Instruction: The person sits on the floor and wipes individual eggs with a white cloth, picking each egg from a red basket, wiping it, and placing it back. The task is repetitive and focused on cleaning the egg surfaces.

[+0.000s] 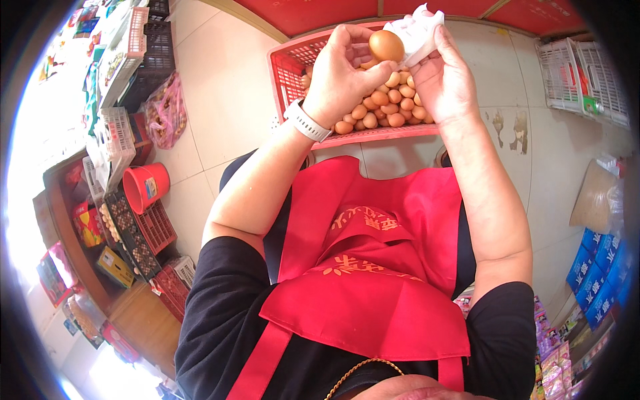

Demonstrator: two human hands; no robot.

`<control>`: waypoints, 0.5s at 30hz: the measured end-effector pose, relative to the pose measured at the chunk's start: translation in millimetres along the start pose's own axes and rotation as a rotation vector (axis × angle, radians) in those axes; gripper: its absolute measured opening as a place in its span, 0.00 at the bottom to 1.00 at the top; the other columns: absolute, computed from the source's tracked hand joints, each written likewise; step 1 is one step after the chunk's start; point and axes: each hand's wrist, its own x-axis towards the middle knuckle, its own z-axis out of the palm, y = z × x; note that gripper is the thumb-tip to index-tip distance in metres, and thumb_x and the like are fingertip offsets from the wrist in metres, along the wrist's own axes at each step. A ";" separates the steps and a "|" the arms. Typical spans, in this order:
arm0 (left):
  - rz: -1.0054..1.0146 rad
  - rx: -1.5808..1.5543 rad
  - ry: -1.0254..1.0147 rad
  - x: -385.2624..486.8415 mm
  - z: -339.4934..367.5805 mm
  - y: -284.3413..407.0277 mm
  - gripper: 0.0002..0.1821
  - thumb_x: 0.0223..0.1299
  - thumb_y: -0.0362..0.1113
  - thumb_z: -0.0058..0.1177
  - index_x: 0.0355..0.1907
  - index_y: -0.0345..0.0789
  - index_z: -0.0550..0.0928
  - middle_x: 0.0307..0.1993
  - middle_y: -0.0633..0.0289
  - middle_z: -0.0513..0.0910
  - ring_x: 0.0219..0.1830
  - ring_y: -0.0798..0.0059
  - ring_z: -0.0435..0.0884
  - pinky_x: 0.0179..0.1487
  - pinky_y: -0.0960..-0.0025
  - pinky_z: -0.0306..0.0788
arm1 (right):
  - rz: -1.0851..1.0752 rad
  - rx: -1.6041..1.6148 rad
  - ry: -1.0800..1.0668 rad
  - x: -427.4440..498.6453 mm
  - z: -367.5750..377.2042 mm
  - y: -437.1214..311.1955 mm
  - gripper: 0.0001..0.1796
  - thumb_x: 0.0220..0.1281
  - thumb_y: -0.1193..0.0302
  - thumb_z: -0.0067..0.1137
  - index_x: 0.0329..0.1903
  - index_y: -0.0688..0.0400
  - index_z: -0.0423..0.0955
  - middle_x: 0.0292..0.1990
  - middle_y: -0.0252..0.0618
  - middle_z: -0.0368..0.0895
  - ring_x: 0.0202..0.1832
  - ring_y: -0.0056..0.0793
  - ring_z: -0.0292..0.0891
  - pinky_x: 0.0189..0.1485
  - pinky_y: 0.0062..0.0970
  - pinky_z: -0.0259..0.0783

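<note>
My left hand (350, 75), with a pale watch band on its wrist, holds a brown egg (386, 46) between thumb and fingers. A crumpled white tissue or cloth (415, 32) is in my right hand (445, 75), close beside that egg. Both hands are above a red plastic crate (370, 137) with slotted walls. Many loose brown eggs (395, 107) lie piled in the crate, partly hidden by my hands. What the fingers under the held egg touch cannot be seen fully.
Left on the tiled floor are a red bucket (146, 185), a pink plastic bag (167, 112) and stacked crates (156, 225). White wire baskets (582, 80) and blue boxes (595, 280) stand at the right. A red panel (320, 15) is behind the egg crate.
</note>
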 end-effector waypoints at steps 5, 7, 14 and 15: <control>-0.010 0.136 0.060 1.7 1.4 1.3 0.28 0.59 0.29 0.71 0.57 0.27 0.71 0.51 0.54 0.82 0.53 0.73 0.85 0.57 0.71 0.82 | -0.158 -0.676 -0.312 -8.3 10.3 7.9 0.14 0.75 0.66 0.61 0.53 0.61 0.86 0.63 0.38 0.81 0.73 0.30 0.67 0.76 0.32 0.63; 0.071 0.174 0.073 0.4 2.4 -4.3 0.28 0.56 0.30 0.74 0.54 0.27 0.73 0.47 0.54 0.84 0.46 0.76 0.87 0.49 0.72 0.84 | -0.127 -0.702 -0.284 -6.2 4.5 13.8 0.19 0.74 0.68 0.63 0.63 0.61 0.80 0.66 0.38 0.79 0.72 0.28 0.69 0.75 0.28 0.65; 0.054 0.181 0.102 -1.3 7.4 -2.5 0.28 0.50 0.28 0.77 0.51 0.28 0.76 0.43 0.59 0.85 0.42 0.77 0.86 0.46 0.73 0.82 | 0.128 -0.062 0.014 1.5 -0.9 14.3 0.20 0.79 0.68 0.55 0.66 0.65 0.75 0.62 0.44 0.80 0.66 0.33 0.75 0.72 0.31 0.69; 0.082 0.203 0.109 -1.7 7.9 -4.2 0.27 0.49 0.28 0.77 0.50 0.29 0.77 0.43 0.59 0.84 0.42 0.75 0.86 0.46 0.72 0.82 | 0.157 -0.016 0.042 2.7 -2.5 14.4 0.20 0.79 0.69 0.55 0.67 0.65 0.75 0.62 0.45 0.80 0.66 0.34 0.75 0.72 0.31 0.69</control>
